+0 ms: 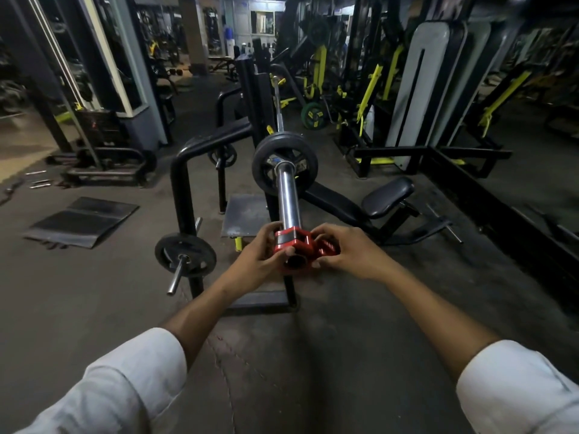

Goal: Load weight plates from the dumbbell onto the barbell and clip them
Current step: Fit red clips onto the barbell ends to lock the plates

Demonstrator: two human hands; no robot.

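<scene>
A chrome barbell sleeve (289,195) points toward me from a bench rack. One black weight plate (283,166) sits far up the sleeve. A red clip collar (294,241) is around the sleeve's near end, well apart from the plate. My left hand (261,256) grips the collar from the left, thumb on its front rim. My right hand (347,250) pinches the collar's red lever side from the right. Both sleeves are white.
A second black plate (185,255) hangs on a storage peg of the black rack frame (181,189) at the left. A padded seat (387,192) lies to the right. A black floor mat (83,220) is at left; yellow-and-black machines stand behind.
</scene>
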